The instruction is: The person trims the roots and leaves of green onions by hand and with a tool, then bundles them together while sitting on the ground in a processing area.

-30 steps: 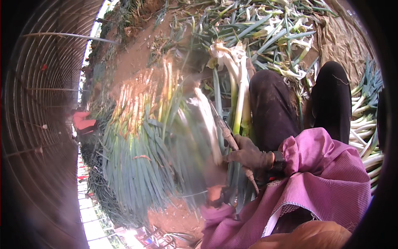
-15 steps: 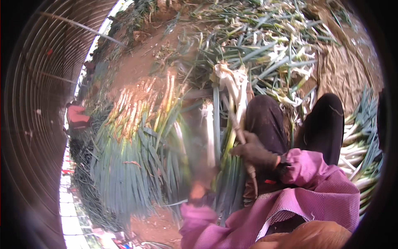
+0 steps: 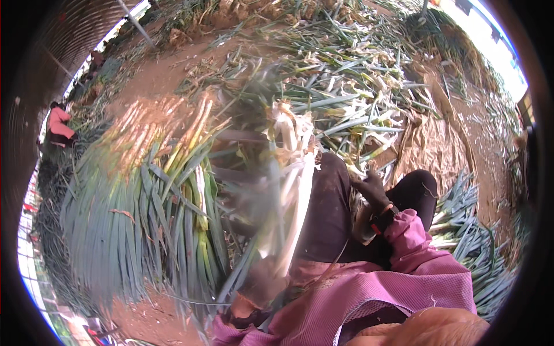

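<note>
My gloved left hand (image 3: 258, 284), smeared and low in the middle, is closed on the lower part of several leeks (image 3: 291, 213) with white stalks and ragged root ends pointing away from me. My gloved right hand (image 3: 368, 187) is between my knees (image 3: 421, 189), fingers closed by some pale trimmings; what they hold is hidden. A tan, rod-like object (image 3: 362, 228) shows beneath that wrist, with a thin line trailing from it. To the left lies a broad row of leeks (image 3: 127, 219) with soil-covered roots and long green leaves. A haze blurs the middle of the view.
Loose leaves and trimmings (image 3: 358, 81) cover the ground ahead. A crumpled tan sheet (image 3: 430, 147) lies at the right, near a stack of leeks (image 3: 473, 259). Bare soil (image 3: 156, 75) shows far left, where a person in pink (image 3: 60, 124) works beside the curved tunnel structure (image 3: 69, 34).
The view has swung rightward. My right hand has moved away from the leeks toward between my knees, off the long tool it gripped. The held leeks have come together in front of me.
</note>
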The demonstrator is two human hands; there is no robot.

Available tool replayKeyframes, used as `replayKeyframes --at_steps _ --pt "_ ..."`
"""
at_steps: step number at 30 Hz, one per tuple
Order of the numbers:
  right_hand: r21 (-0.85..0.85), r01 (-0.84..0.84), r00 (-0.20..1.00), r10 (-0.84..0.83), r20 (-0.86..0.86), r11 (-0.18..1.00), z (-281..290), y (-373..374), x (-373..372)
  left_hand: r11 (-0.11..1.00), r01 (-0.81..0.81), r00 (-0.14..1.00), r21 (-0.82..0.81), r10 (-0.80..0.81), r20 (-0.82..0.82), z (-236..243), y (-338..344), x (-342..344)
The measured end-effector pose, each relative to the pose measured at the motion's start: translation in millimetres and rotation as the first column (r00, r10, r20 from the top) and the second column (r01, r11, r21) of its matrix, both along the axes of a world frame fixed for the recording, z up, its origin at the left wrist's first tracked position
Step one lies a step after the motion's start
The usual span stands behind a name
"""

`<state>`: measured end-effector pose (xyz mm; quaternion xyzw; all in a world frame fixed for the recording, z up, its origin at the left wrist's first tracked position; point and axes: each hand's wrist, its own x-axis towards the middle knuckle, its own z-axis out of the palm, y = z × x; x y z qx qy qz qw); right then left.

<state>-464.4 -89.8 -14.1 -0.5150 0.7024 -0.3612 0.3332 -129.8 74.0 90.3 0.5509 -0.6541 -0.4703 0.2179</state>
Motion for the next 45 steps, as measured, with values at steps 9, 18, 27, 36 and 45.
replayKeyframes --at_steps 9,18,27,36,45 --pt "-0.657 -0.657 0.35 0.921 0.169 0.37 10.7 -78.2 61.0 0.797 0.016 0.817 0.604 0.338 -0.468 40.0 -0.3 -12.1" --pt "-0.26 -0.93 0.127 0.89 0.438 0.26 149.5 -50.6 69.1 0.783 -0.101 0.788 0.614 0.44 -0.431 55.3 15.1 31.7" --pt "-0.501 -0.521 0.289 -0.409 -0.866 0.692 316.6 -315.9 -87.2 0.89 -0.279 0.924 0.36 0.148 0.352 36.8 31.4 29.7" --pt "-0.406 -0.891 0.453 0.353 -0.819 0.202 156.7 -49.8 88.2 0.849 -0.202 0.951 0.488 0.289 -0.109 30.9 -21.6 0.9" --pt "-0.352 -0.933 0.352 0.364 -0.862 0.069 117.9 75.5 62.3 0.822 0.566 0.781 0.068 -0.561 0.276 26.7 -48.6 -41.7"
